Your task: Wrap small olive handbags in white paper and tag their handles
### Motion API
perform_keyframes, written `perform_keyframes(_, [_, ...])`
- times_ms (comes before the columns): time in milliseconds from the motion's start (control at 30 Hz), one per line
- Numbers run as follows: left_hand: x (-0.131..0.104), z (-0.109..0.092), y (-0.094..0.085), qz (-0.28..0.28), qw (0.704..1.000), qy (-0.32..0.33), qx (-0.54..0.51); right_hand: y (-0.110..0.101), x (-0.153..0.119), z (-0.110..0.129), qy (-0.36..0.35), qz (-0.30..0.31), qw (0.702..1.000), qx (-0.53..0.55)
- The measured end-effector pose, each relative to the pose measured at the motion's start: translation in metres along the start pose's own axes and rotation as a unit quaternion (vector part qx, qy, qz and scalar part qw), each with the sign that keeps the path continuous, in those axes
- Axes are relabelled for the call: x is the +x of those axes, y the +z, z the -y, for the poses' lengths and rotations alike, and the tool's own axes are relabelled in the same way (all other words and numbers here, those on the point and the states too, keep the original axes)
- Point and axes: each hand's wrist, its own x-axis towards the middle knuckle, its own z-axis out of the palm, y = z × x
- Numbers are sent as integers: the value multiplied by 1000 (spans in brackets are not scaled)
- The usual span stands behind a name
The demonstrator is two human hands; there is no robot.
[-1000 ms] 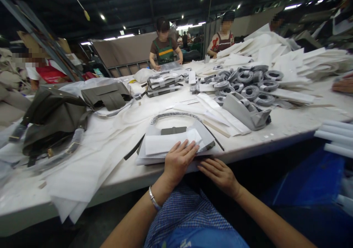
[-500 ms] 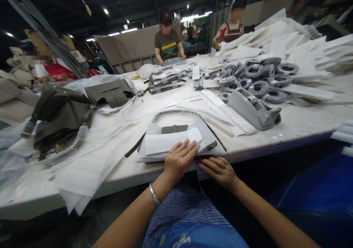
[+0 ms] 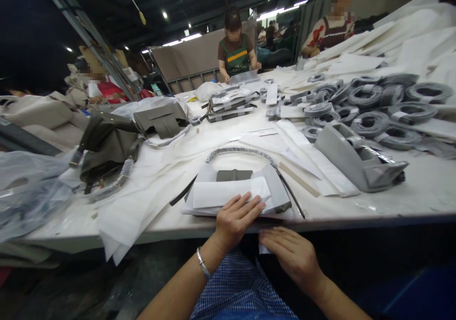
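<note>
A handbag (image 3: pixel 235 174) lies at the table's front edge, covered by white wrapping sheet; its wrapped handle (image 3: pixel 245 150) arches toward the back. My left hand (image 3: pixel 235 220) rests flat on a white foam strip (image 3: pixel 221 194) over the bag, fingers stretched out. A thin dark strap (image 3: pixel 294 198) runs out on the bag's right side. Just below the table edge, my right hand (image 3: pixel 294 256) has its fingers pressed together on a white sheet piece (image 3: pixel 264 249), of which only a corner shows.
Grey tape dispenser (image 3: pixel 352 161) stands to the right, before several strap coils (image 3: pixel 370 123). A dark olive bag (image 3: pixel 107 146) and loose white sheets (image 3: pixel 131 211) lie on the left. Wrapped bags (image 3: pixel 231 102) are stacked further back. Co-workers (image 3: pixel 237 51) stand across the table (image 3: pixel 384 206).
My right hand has moved down and away from the bag's front edge, below the table edge. My left hand stays on the foam strip. The view has swung to the left.
</note>
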Motion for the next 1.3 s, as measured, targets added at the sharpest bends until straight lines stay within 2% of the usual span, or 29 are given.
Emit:
perform_keyframes(133, [1, 1, 0, 0, 1000, 5, -10, -4, -5, 10, 29, 6, 999, 13])
perform_keyframes(300, [2, 3, 1, 4, 1000, 8, -12, -7, -3, 17, 32, 3, 999, 1])
perform_keyframes(600, [-2, 7, 3, 26, 999, 22, -4, -27, 48, 12, 8, 1, 999, -49])
perform_keyframes(800, [-2, 7, 0, 33, 999, 19, -28, -33, 69, 3, -22, 20, 993, -111])
perform_keyframes(967, [-1, 5, 1, 4, 998, 0, -56, -34, 84, -10, -41, 64, 987, -138])
perform_keyframes(1167, [-2, 7, 3, -64, 995, 8, -79, -28, 98, -32, 45, 133, 978, -153])
perform_keyframes(1300, [-1, 8, 3, -64, 995, 3, -81, -25, 108, -46, 68, 191, 970, -131])
